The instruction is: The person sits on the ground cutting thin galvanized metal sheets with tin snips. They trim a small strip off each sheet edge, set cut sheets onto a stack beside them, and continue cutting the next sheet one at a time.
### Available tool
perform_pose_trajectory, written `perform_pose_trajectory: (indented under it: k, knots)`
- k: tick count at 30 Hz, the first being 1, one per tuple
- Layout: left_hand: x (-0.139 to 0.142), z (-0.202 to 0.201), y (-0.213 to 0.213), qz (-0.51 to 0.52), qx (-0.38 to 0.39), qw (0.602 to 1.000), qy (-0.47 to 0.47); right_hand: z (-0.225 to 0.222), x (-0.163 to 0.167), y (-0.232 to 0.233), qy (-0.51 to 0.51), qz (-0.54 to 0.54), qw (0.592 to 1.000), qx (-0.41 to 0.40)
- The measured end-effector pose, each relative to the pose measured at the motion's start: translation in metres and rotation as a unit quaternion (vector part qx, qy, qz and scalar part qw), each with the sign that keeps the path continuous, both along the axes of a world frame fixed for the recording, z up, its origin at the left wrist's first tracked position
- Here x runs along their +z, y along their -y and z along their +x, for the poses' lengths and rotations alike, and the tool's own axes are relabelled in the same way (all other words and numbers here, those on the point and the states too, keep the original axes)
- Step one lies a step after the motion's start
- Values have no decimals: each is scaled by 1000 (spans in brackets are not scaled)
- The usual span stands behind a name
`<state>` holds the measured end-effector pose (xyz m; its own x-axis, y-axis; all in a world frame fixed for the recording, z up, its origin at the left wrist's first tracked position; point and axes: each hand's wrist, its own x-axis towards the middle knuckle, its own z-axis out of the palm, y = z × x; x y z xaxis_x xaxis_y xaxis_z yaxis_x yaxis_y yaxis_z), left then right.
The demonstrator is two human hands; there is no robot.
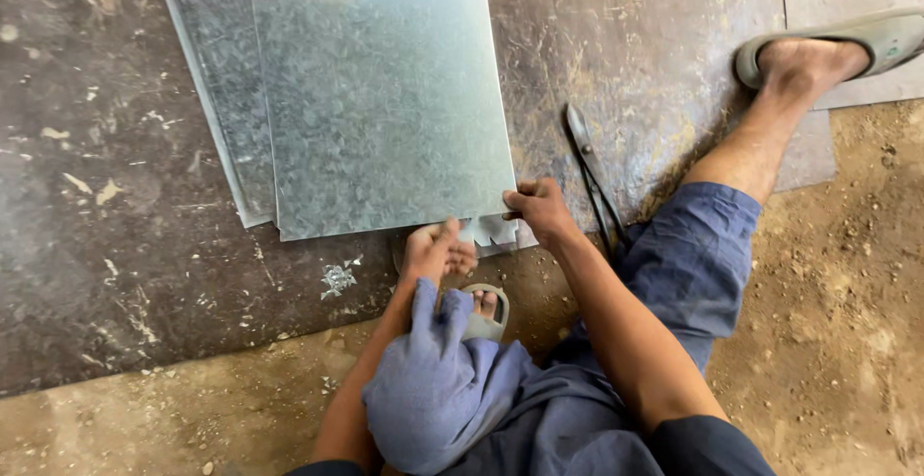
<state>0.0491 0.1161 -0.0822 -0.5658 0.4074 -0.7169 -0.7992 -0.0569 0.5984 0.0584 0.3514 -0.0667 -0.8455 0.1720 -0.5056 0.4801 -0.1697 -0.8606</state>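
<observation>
A stack of shiny galvanized metal sheets (375,101) lies on the dark floor in front of me. The near right corner of the top sheet has notches cut into it (491,231). My left hand (433,250) pinches the sheet's near edge just left of the notches. My right hand (539,208) grips the notched corner from the right. Black-handled tin snips (592,173) rest on the floor just right of my right hand, not held.
I sit on the floor in blue trousers, my right leg stretched out to a sandalled foot (818,52) at the upper right. My other sandalled foot (481,308) is tucked below my hands. Metal scraps (337,279) lie nearby; bare dirt borders the dark floor plate.
</observation>
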Motion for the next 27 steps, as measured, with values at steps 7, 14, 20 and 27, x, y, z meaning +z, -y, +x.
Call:
perform_pose_trajectory:
  k: [7,14,20,27]
  knots:
    - [28,21,-11,-381,-214,597,-673,-7,7,-17,44,48,998,-4]
    - [47,10,-18,-336,-265,741,-518,3,-18,-25,15,102,995,-17]
    - [38,-47,-29,-288,-229,712,-598,21,-17,-24,54,101,993,27]
    - [35,-53,-54,-316,-234,607,-690,29,-25,-18,-48,67,997,13]
